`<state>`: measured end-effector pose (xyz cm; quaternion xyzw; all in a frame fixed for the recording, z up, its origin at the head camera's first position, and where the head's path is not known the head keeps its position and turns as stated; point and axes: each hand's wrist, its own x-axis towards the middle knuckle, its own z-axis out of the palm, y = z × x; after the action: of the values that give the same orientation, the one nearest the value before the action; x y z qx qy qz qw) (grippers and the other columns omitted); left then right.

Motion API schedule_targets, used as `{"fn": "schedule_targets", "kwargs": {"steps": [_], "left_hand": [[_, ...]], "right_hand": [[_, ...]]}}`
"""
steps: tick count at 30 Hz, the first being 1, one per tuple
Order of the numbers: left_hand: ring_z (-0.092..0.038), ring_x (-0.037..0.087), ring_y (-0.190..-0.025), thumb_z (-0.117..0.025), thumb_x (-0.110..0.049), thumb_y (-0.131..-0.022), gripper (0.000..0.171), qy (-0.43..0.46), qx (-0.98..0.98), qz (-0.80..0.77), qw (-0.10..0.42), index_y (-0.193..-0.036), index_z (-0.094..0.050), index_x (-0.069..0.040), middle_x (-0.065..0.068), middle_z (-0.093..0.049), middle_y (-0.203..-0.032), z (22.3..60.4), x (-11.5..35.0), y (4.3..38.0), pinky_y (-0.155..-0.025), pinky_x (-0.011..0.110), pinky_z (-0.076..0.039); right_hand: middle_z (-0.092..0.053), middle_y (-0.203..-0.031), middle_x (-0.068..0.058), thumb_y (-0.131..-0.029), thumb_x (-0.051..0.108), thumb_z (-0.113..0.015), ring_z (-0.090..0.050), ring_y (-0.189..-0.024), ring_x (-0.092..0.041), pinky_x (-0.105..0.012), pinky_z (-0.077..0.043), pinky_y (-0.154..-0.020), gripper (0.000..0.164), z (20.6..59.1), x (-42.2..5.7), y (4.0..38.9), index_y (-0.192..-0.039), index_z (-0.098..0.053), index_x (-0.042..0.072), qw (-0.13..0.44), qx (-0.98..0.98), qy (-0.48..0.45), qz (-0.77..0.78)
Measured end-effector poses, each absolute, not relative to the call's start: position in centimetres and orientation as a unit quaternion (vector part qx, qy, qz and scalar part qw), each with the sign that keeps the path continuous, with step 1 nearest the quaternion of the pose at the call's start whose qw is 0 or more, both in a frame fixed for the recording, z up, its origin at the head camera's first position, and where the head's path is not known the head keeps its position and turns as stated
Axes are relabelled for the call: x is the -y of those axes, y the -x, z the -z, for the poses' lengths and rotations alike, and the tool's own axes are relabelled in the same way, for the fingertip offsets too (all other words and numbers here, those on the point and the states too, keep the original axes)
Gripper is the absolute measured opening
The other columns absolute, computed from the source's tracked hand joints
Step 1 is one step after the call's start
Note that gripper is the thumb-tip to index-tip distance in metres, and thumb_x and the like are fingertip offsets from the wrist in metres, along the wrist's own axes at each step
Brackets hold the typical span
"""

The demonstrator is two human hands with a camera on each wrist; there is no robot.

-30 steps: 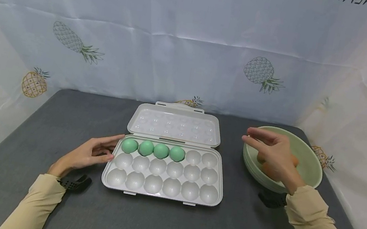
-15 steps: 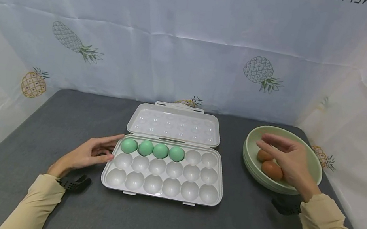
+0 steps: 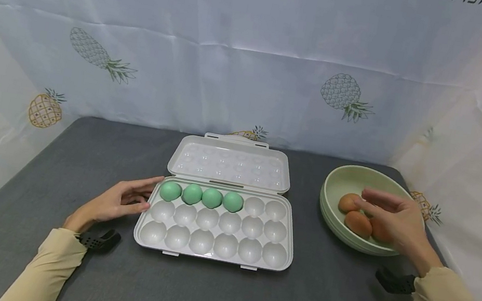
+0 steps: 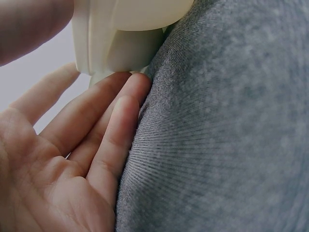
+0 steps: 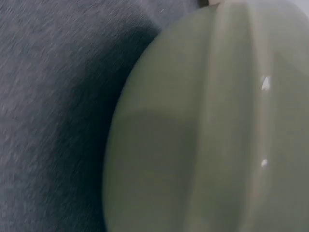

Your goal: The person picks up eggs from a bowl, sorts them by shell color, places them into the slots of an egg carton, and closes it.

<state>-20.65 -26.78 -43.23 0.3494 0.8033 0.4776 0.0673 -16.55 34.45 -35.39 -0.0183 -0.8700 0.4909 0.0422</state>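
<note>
In the head view, a white egg tray (image 3: 217, 223) lies with its lid (image 3: 230, 163) folded back. Several green eggs (image 3: 212, 198) fill the left part of its far row. My left hand (image 3: 112, 202) touches the tray's left edge with fingers loosely extended; the left wrist view has those fingers (image 4: 91, 113) against the tray's side. Over the right side of a pale green bowl (image 3: 336, 179) hovers my right hand (image 3: 401, 226), fingers relaxed and holding nothing visible. Brown eggs (image 3: 357, 225) lie in the bowl, one partly hidden by the hand.
A dark grey cloth (image 3: 217, 299) covers the table. The bowl's outer wall (image 5: 169, 140) fills much of the right wrist view. A curtain (image 3: 254, 68) printed with pineapples hangs behind the table and along both sides.
My right hand has moved right across the bowl, uncovering more of the brown eggs. My left hand has stayed at the tray's edge.
</note>
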Motion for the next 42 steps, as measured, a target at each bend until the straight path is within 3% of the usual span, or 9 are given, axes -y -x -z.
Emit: {"fn": "schedule_targets", "kwargs": {"steps": [5,12,16,19,23,26,33,35,42], "left_hand": [[-0.058,-0.009,-0.122,-0.062,0.003,-0.097,0.063,-0.356,-0.802,-0.476,0.062,-0.155,-0.036,0.006,0.000,-0.058,-0.145,43.1,26.8,20.6,-0.091,0.016,-0.052],[-0.058,-0.009,-0.122,-0.062,0.003,-0.097,0.063,-0.353,-0.801,-0.479,0.066,-0.155,-0.036,0.007,-0.018,-0.055,-0.142,43.2,26.8,20.7,-0.091,0.016,-0.053],[-0.058,-0.010,-0.121,-0.062,0.002,-0.097,0.063,-0.352,-0.804,-0.474,0.063,-0.155,-0.036,0.007,0.009,-0.058,-0.144,43.1,26.7,20.6,-0.091,0.016,-0.053],[-0.057,-0.010,-0.122,-0.062,0.002,-0.098,0.063,-0.355,-0.804,-0.473,0.063,-0.155,-0.036,0.007,0.013,-0.057,-0.146,43.0,26.6,20.6,-0.091,0.016,-0.053],[-0.057,-0.010,-0.123,-0.062,0.003,-0.097,0.063,-0.360,-0.797,-0.480,0.066,-0.155,-0.036,0.008,-0.017,-0.054,-0.144,43.0,26.6,20.6,-0.092,0.016,-0.052],[-0.057,-0.010,-0.122,-0.062,0.003,-0.097,0.063,-0.360,-0.796,-0.482,0.065,-0.154,-0.036,0.008,-0.022,-0.053,-0.142,43.0,26.6,20.6,-0.092,0.016,-0.052],[-0.057,-0.010,-0.122,-0.062,0.002,-0.098,0.063,-0.354,-0.803,-0.475,0.066,-0.155,-0.036,0.008,0.020,-0.056,-0.146,43.2,26.6,20.6,-0.091,0.017,-0.053],[-0.057,-0.010,-0.122,-0.062,0.001,-0.098,0.063,-0.350,-0.806,-0.473,0.065,-0.155,-0.036,0.007,0.025,-0.055,-0.145,43.2,26.6,20.7,-0.091,0.017,-0.053],[-0.057,-0.010,-0.122,-0.063,0.000,-0.098,0.064,-0.341,-0.807,-0.477,0.073,-0.155,-0.036,0.005,-0.022,-0.053,-0.143,43.2,26.8,20.7,-0.093,0.017,-0.052]], "right_hand": [[-0.071,-0.099,0.035,-0.091,0.026,-0.080,-0.061,-0.097,0.018,-0.005,-0.047,-0.081,0.040,35.7,-35.0,16.7,-0.128,-0.073,0.013,0.024,0.870,0.020,-0.492],[-0.067,-0.097,0.036,-0.091,0.030,-0.080,-0.056,-0.096,0.018,-0.010,-0.050,-0.079,0.044,35.8,-35.3,17.0,-0.128,-0.072,0.009,-0.029,0.884,0.027,-0.466],[-0.067,-0.101,0.032,-0.092,0.029,-0.078,-0.059,-0.094,0.010,-0.023,-0.055,-0.077,0.047,35.8,-35.4,16.9,-0.132,-0.069,0.005,-0.057,0.893,0.009,-0.445],[-0.068,-0.101,0.028,-0.093,0.027,-0.077,-0.062,-0.088,0.004,-0.030,-0.056,-0.073,0.051,35.9,-35.3,16.8,-0.135,-0.065,0.000,-0.060,0.900,-0.010,-0.431],[-0.070,-0.101,0.022,-0.093,0.024,-0.077,-0.061,-0.084,0.002,-0.030,-0.055,-0.069,0.054,36.1,-35.3,16.9,-0.136,-0.063,-0.004,-0.054,0.908,-0.024,-0.415],[-0.072,-0.105,0.012,-0.091,0.021,-0.079,-0.058,-0.086,0.005,-0.028,-0.055,-0.071,0.053,36.4,-35.2,17.1,-0.133,-0.064,-0.007,-0.053,0.915,-0.033,-0.399],[-0.069,-0.114,-0.021,-0.089,0.010,-0.079,-0.056,-0.085,0.011,-0.023,-0.055,-0.072,0.046,36.7,-34.9,17.3,-0.126,-0.065,-0.014,-0.054,0.925,-0.053,-0.371],[-0.066,-0.116,-0.026,-0.090,0.010,-0.077,-0.056,-0.084,0.011,-0.025,-0.055,-0.071,0.047,36.7,-34.9,17.3,-0.127,-0.064,-0.015,-0.061,0.925,-0.054,-0.371],[-0.059,-0.122,-0.029,-0.091,0.010,-0.077,-0.057,-0.085,0.012,-0.026,-0.057,-0.072,0.048,36.7,-34.7,17.3,-0.129,-0.062,-0.015,-0.069,0.922,-0.056,-0.377]]}}
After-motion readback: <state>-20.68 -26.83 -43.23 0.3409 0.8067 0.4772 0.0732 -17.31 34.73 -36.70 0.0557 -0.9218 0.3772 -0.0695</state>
